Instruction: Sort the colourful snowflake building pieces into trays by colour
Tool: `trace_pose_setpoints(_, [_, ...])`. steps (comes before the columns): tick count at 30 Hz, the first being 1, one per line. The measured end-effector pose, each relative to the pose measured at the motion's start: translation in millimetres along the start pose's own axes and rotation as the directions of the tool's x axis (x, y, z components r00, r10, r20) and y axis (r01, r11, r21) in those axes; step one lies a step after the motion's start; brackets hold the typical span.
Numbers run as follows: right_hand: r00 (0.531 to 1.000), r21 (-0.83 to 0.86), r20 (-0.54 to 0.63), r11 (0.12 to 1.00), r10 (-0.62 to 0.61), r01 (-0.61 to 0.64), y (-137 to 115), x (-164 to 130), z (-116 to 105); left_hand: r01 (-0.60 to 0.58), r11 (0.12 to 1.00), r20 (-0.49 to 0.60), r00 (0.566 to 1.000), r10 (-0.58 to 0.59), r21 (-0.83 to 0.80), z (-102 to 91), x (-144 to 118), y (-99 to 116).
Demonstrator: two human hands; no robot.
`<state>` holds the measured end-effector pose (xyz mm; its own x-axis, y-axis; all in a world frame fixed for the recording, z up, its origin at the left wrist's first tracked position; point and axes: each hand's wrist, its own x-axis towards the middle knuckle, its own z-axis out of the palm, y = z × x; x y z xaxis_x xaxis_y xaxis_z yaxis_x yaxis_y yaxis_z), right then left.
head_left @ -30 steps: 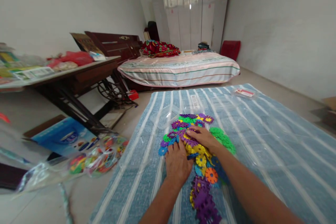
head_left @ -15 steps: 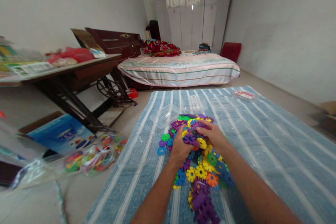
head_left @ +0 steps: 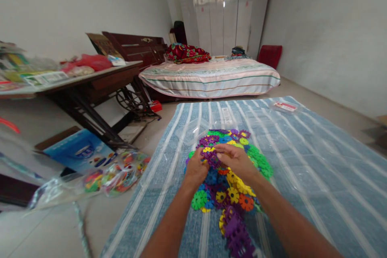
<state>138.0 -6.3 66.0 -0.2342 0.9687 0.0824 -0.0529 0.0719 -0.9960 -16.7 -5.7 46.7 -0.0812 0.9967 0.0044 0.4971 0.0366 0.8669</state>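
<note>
- It was a plain bedroom with white walls — a striped bed [head_left: 211,78] at the back, a white wardrobe [head_left: 225,18] behind it, and a blue striped mat [head_left: 302,161] spread on the floor in front.
- A heap of snowflake pieces [head_left: 229,169] — flat plastic discs in purple, green, yellow, blue and orange — sat in the middle of the mat, with a purple built-up chunk [head_left: 237,234] at the near end.
- The left hand [head_left: 196,168] was curled down on the left edge of the heap, grip closed around some purple pieces as far as I could tell.
- The right hand [head_left: 237,160] lay just across from it, fingers pinched on the same purple cluster, so the two hands nearly touched over the heap's centre.
- The pieces lay directly under and just ahead of both hands, neither hand clearly nearer; the heap's long axis ran away from the person toward the bed.
- Off the mat to the left were a clear bag of more pieces [head_left: 115,175], a blue box [head_left: 80,155] and a dark tabletop [head_left: 90,78] piled with clutter.
</note>
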Motion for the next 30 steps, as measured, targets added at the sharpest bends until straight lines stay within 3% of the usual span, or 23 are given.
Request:
trace_pose_setpoints(3, [0.99,-0.198,-0.028,0.971,-0.141,0.133,5,-9,-12,0.01,0.994,0.042,0.999,-0.014,0.11,-12.6,-11,-3])
trace_pose_setpoints(5, [0.971,-0.421,-0.108,0.895,-0.212,0.148,11,-15,-29,0.024,0.973,0.026,0.999,-0.031,0.23,-22.2,-19,-4])
trace_pose_setpoints(7, [0.949,-0.657,-0.216,0.753,-0.229,0.032,20,-23,-47,0.036,0.935,-0.004,0.999,-0.037,0.354,-30.8,-27,-5])
trace_pose_setpoints(9, [0.937,-0.801,-0.306,0.578,-0.17,-0.157,30,-31,-63,0.061,0.904,0.001,0.998,-0.068,0.424,-35.6,-35,-7])
trace_pose_setpoints(12, [0.928,-0.863,-0.37,0.387,-0.045,-0.325,46,-40,-72,0.083,0.906,0.044,0.993,-0.111,0.415,-31.1,-44,-8])
trace_pose_setpoints(14, [0.925,-0.872,-0.378,0.345,-0.025,-0.347,54,-41,-69,0.073,0.916,0.058,0.993,-0.104,0.395,-21.2,-49,-7])
trace_pose_setpoints(17, [0.923,-0.849,-0.38,0.416,-0.054,-0.325,60,-38,-59,0.044,0.945,0.056,0.996,-0.066,0.325,-3.5,-49,-3])
trace_pose_setpoints(21, [0.914,-0.716,-0.403,0.64,-0.055,-0.278,63,-28,-49,0.012,0.993,0.049,0.999,-0.018,0.115,13.5,-40,-2])
trace_pose_setpoints(26, [0.922,-0.413,-0.387,0.895,-0.007,-0.167,62,-11,-37,0.135,0.97,0.103,0.988,-0.116,-0.204,24.7,-24,-5])
trace_pose_setpoints(30, [0.945,-0.231,-0.327,0.97,-0.011,-0.069,54,6,-19,0.136,0.932,0.159,0.983,-0.086,-0.336,30.0,-18,-5])
